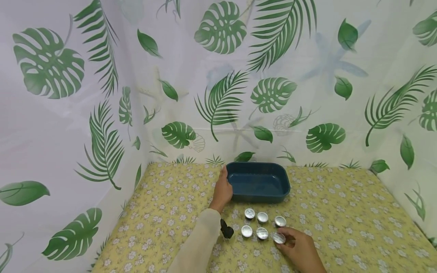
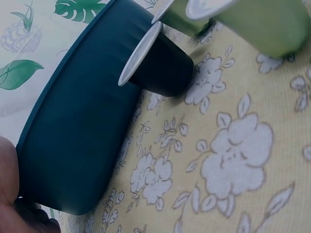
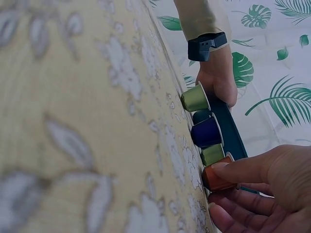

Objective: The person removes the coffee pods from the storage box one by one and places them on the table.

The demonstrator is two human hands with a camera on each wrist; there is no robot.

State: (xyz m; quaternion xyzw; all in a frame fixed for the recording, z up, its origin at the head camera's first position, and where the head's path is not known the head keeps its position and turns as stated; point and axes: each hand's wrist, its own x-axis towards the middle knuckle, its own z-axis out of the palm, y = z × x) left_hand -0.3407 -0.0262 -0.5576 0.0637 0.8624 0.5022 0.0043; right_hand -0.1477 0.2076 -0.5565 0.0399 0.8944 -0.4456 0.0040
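Observation:
Several coffee capsules with silver foil lids stand lid up in two rows. My right hand pinches the copper-orange capsule at the right end of the near row, thumb on one side and fingers on the other. Beside it in that row are a blue capsule and a green capsule. A black capsule is in the far row, near the dark blue rectangular dish. My left hand grips the dish's left end, thumb near the rim and fingers against the end wall. The dish's inside shows only its bare bottom.
A yellow flowered cloth covers the table. Behind and at the left hangs a white curtain with green leaves. A black band with a small device is on the left wrist.

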